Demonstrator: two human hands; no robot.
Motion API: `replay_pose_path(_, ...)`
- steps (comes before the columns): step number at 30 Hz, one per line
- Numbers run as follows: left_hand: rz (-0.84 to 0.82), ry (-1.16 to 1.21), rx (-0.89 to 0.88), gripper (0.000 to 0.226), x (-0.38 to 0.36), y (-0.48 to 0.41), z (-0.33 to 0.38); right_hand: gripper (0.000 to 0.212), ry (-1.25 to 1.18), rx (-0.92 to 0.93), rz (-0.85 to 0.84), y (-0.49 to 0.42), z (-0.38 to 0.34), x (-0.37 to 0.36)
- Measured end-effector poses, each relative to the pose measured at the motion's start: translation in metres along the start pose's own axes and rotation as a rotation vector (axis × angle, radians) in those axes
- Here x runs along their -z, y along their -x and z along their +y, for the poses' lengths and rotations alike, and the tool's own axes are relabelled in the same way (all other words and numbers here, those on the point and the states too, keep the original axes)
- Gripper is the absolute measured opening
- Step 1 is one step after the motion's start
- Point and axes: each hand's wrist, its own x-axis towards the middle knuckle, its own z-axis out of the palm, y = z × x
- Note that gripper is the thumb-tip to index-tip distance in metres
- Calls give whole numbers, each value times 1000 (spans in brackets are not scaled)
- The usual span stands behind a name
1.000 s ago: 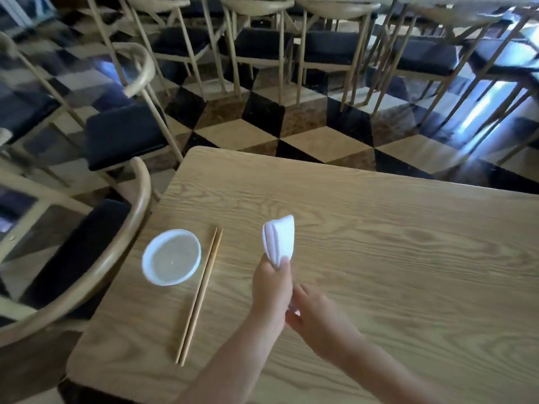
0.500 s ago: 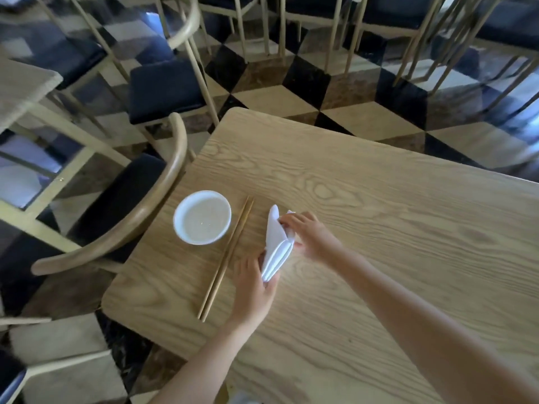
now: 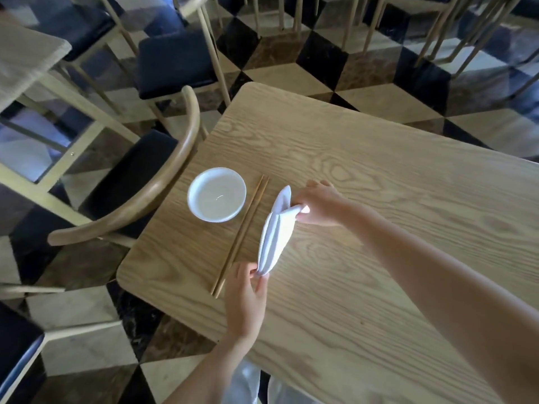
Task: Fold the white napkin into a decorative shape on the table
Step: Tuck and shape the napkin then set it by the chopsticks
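Note:
The white napkin [image 3: 276, 232] is folded into a long, narrow pointed shape and is stretched between both hands just above the wooden table [image 3: 379, 199]. My left hand [image 3: 246, 301] pinches its near, narrow tip. Fingers of my right hand [image 3: 319, 204] grip a layer at its far, wider end, where the folds spread apart. It lies slanted, just right of the chopsticks.
A pair of wooden chopsticks [image 3: 240, 236] lies left of the napkin. A small white dish [image 3: 216, 194] sits left of them, near the table's left edge. A curved-back chair [image 3: 140, 199] stands against that edge. More chairs and a checkered floor surround the table.
The napkin came down from upright in my left hand and is now drawn longer. My right hand moved from below it to its far end. The camera shifted.

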Motion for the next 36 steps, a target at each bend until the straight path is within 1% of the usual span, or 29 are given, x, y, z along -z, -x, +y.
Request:
replay_pose_path(2,1,27,12,16,0,-2,-2,14,41,2,-78,3,-2,7)
replay_pose_path(4,-22,46,-5,15,2,-3,-3,24,135,-6,-160,9,-3,11)
replay_pose_path(7,-49,53,-54,17,3,-5,-3,35,275,3,-214,19,2,10)
replay_pose_path(9,-41,48,-79,19,4,-6,-1,35,342,6,-236,23,5,10)
replay_pose_path(13,-27,27,-123,20,5,-6,-2,25,345,-68,-334,26,7,8)
replay_pose_path(15,-34,19,-141,22,5,-5,-2,29,364,-126,-419,27,9,9)
replay_pose_path(17,-43,17,-159,27,6,-4,-1,36,286,-208,-488,30,8,17)
replay_pose_path(19,-58,4,-175,32,7,-2,-1,39,47,-282,-446,28,9,30)
replay_pose_path(20,-70,-5,-167,35,8,-1,-2,36,-144,-323,-386,23,8,37)
replay_pose_path(22,-104,-1,-129,43,10,0,-3,21,-580,-469,-194,8,1,44)
replay_pose_path(23,-118,9,-121,47,11,1,-4,18,-723,-548,-114,-2,-3,43)
replay_pose_path(24,-126,14,-125,50,13,2,-4,23,-791,-615,-73,-13,-8,40)
replay_pose_path(25,-133,15,-135,51,14,2,-3,30,-805,-651,-67,-22,-13,36)
replay_pose_path(27,-143,10,-142,45,15,0,-2,33,-715,-666,-83,-35,-23,26)
replay_pose_path(29,-142,20,-126,34,13,-4,-1,30,-552,-684,-59,-43,-32,19)
replay_pose_path(31,-149,38,-105,26,12,-8,0,19,-472,-689,-9,-50,-39,15)
replay_pose_path(32,-153,39,-103,24,12,-8,1,11,-478,-696,10,-54,-41,13)
replay_pose_path(33,-154,36,-113,23,12,-9,1,10,-493,-695,36,-56,-43,12)
replay_pose_path(36,-142,41,-129,24,13,-8,4,14,-553,-665,73,-59,-49,12)
